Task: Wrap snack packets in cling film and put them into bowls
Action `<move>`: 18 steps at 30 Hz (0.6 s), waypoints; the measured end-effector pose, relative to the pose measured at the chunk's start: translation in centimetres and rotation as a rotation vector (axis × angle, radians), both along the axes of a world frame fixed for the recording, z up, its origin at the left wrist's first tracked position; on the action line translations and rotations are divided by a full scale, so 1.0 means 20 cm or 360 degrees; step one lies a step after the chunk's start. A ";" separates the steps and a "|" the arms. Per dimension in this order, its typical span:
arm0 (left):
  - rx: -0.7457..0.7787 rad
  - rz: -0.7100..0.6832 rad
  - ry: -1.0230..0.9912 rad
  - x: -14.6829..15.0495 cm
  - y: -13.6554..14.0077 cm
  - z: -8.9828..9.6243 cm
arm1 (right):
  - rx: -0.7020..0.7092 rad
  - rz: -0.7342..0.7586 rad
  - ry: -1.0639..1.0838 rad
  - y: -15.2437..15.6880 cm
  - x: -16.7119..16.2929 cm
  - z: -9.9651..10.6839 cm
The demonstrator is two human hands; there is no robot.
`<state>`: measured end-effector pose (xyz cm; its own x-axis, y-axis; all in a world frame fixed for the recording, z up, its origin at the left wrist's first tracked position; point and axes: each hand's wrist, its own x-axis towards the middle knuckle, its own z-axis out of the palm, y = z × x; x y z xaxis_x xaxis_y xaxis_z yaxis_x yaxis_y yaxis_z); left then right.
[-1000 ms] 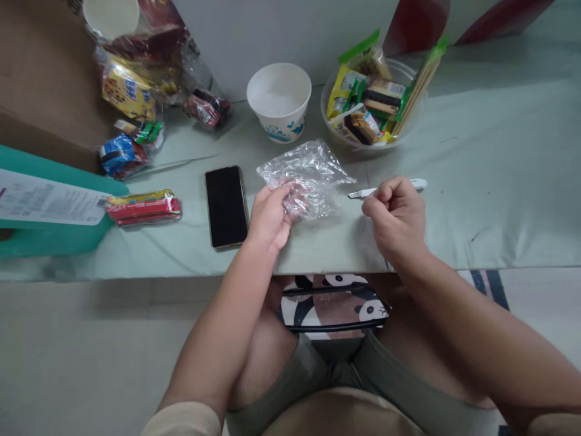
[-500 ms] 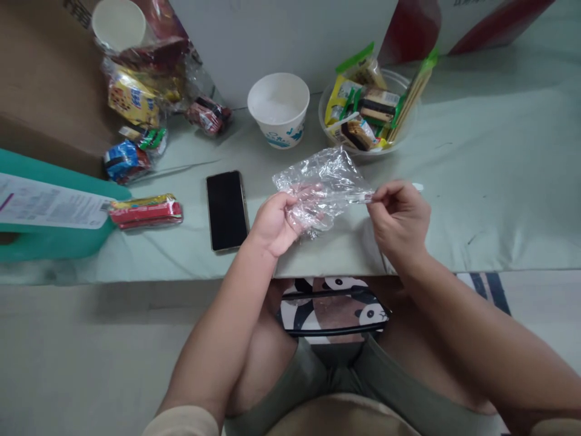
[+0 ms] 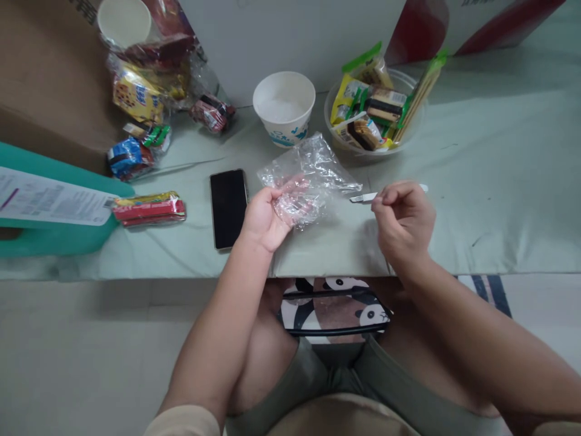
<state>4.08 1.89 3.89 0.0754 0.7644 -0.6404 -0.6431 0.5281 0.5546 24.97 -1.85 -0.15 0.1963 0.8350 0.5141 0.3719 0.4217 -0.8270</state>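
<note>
A crumpled clear plastic bag [image 3: 313, 160] hangs from my left hand [image 3: 272, 218], whose fingers are wrapped around it and show through the film. To the right, my right hand [image 3: 403, 221] is closed in a pinch, apart from the bag. Whatever its fingertips hold, if anything, is too small to make out. A slim white utility knife [image 3: 363, 198] with a dark tip lies on the table behind that hand, which hides its middle. A white paper cup [image 3: 284, 112] with blue print stands just beyond the bag.
A clear plastic bowl [image 3: 331, 121] holds several wrapped snacks. Left of my left hand lie a black phone [image 3: 227, 209] and a red snack pack [image 3: 149, 210]. Further left are wrapped snacks [image 3: 136, 97], a teal container [image 3: 59, 236] and a cardboard box [image 3: 40, 97]. A white box [image 3: 295, 36] stands behind.
My right hand has come away from the bag, which it was pinching at the right end. My left hand has shifted slightly left with the bag. More of the knife now shows.
</note>
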 end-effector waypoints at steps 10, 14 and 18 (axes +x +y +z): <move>0.0062 -0.0169 0.0036 0.01 0.00 0.00 | 0.0167 0.0089 -0.0527 -0.02 -0.02 0.07; 0.0070 -0.0006 0.0092 -0.03 0.03 0.00 | 0.0028 0.0154 -0.0452 -0.04 0.00 0.08; 0.0092 0.0039 0.0108 -0.05 0.04 0.02 | -0.0123 0.0093 -0.0165 -0.03 0.00 0.04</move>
